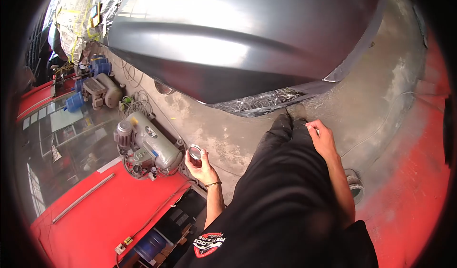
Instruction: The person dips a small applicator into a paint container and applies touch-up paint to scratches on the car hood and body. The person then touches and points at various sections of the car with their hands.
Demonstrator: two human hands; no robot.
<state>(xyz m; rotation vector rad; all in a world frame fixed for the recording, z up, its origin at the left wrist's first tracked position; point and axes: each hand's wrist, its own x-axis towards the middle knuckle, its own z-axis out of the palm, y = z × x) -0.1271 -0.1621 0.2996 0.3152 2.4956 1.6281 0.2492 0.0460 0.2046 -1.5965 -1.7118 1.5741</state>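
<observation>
My left hand is raised in front of me, with thumb and fingers closed around a small round container with a pale rim. What is inside the container is too small to make out. Over my right thigh, my right hand is pinched closed. A tiny pale bit shows at its fingertips, but its kind cannot be told. Ahead of both hands lies a dark grey car hood, apart from them and shiny with reflected light. Crumpled plastic film covers the front below the hood.
An air compressor with coiled hoses stands at left beside a red wall. Behind it are another motor unit and blue bottles. A metal can sits on the floor by my right arm. A cable crosses the concrete.
</observation>
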